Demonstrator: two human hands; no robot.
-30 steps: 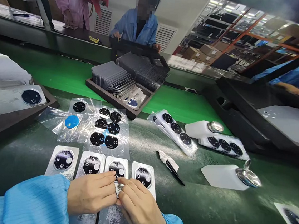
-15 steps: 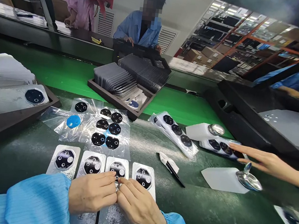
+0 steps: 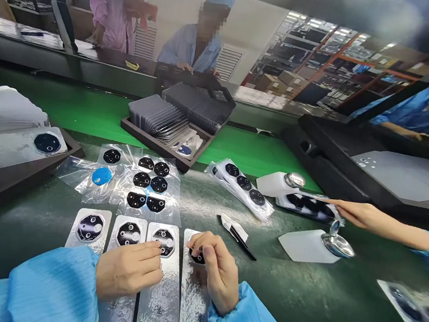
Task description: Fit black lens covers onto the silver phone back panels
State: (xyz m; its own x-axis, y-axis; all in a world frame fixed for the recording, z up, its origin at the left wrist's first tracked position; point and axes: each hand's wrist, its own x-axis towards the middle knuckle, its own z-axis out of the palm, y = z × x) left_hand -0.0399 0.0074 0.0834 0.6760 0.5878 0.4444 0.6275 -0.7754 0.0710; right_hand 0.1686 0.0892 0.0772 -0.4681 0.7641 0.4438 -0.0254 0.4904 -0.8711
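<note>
Four silvery phone back covers lie side by side in front of me, each with a black octagonal camera lens plate at its top. My left hand (image 3: 130, 270) rests across the second cover (image 3: 117, 313), fingers fairly straight, with fingertips at the lens plate (image 3: 165, 242) on the third cover (image 3: 160, 299). Above the fourth cover (image 3: 194, 303) is my right hand (image 3: 217, 270), its fingers curled and the thumb apart from them. It partly hides that cover's lens plate (image 3: 196, 256). Neither hand visibly holds anything. The leftmost cover (image 3: 72, 238) lies partly beneath my left sleeve.
Beyond are clear film with black lens plates (image 3: 141, 179), a bagged strip (image 3: 245, 182), a black tool with white wipe (image 3: 235, 230) and two white dispenser bottles (image 3: 307, 245). A co-worker's hand (image 3: 370, 220) touches another bagged strip. Trays of covers (image 3: 160, 142) stand behind.
My right hand has moved off the third cover to the right, turning and curling over the fourth. My left hand has shifted slightly left. The third lens plate shows more fully.
</note>
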